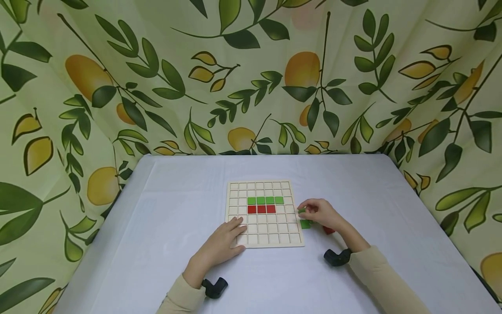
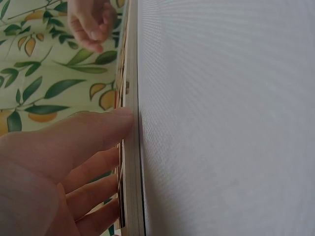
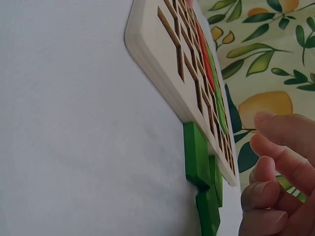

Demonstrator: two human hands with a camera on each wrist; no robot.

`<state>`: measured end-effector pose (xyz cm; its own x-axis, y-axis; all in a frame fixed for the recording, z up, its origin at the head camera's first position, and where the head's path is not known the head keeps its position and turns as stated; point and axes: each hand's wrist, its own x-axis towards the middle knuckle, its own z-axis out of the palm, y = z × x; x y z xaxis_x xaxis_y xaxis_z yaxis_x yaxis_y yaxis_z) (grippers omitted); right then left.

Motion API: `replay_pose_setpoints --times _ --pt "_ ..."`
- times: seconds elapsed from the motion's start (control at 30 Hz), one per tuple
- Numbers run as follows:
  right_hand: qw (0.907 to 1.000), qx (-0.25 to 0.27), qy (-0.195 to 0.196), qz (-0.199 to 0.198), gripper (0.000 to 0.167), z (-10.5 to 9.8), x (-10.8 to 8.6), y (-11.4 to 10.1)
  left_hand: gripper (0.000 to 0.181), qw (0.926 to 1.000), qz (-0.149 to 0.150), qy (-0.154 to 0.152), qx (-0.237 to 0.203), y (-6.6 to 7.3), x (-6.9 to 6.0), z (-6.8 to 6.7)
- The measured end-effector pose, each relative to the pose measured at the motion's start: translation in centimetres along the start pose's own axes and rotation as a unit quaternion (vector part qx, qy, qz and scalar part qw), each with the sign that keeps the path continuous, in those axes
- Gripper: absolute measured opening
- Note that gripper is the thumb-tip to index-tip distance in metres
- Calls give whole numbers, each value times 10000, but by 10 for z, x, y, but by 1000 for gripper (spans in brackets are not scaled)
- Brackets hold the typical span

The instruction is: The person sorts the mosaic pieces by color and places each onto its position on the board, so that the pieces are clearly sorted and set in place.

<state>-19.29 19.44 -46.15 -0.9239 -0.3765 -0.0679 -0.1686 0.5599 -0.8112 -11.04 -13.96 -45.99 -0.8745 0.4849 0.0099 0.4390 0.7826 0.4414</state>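
Observation:
A light wooden grid board lies on the table with a row of several green tiles and, just below it, a row of three red tiles. My left hand rests on the board's near left corner, fingers extended over the squares. Its thumb touches the front edge. Just beyond the right edge, my right hand hovers over loose green tiles, fingers bent. In the right wrist view no tile shows between its fingertips, and the loose green tiles lie below, against the board.
A red tile lies partly hidden under the right wrist. White cloth covers the table. A leaf-and-fruit patterned curtain hangs behind and along the sides. Each wrist carries a black device.

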Motion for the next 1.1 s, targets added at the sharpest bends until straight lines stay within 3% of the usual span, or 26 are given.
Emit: replay_pose_setpoints --times 0.43,1.1 --pt "9994 -311 -144 -82 20 -19 -11 10 53 10000 8 -40 -36 0 -1 -1" --pt "9973 -327 -566 -345 24 -41 -34 27 53 10000 -1 -12 -5 -1 0 1"
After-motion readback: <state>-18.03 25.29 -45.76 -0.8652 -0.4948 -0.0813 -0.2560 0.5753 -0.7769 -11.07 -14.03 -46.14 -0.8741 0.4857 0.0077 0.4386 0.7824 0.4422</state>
